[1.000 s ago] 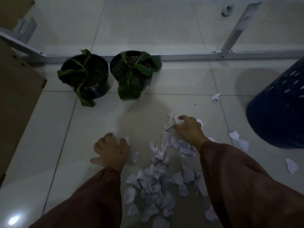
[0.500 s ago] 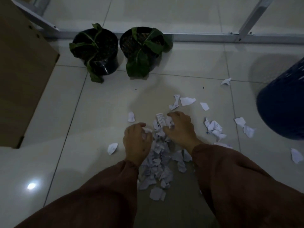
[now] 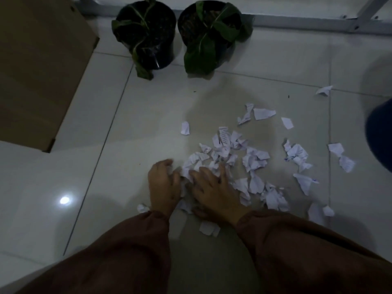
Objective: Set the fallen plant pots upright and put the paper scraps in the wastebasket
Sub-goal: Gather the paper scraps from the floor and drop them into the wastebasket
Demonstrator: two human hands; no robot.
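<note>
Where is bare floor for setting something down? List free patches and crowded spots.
Free: the tiles between the cardboard box and the left hand; also the strip between the plant pots and the paper scraps. Crowded: around both hands, rightward toward the wastebasket.

Single head view only, no second view to share scene; camera worn on head, looks forward and steeply down at tiled floor (image 3: 131,128); close above hands, left hand (image 3: 163,185) just left of right hand (image 3: 214,192), sleeves fill bottom edge; plant pots (image 3: 146,32) far beyond hands at top edge; wastebasket (image 3: 379,134) cut off at right edge, wide-angle bend at borders
</note>
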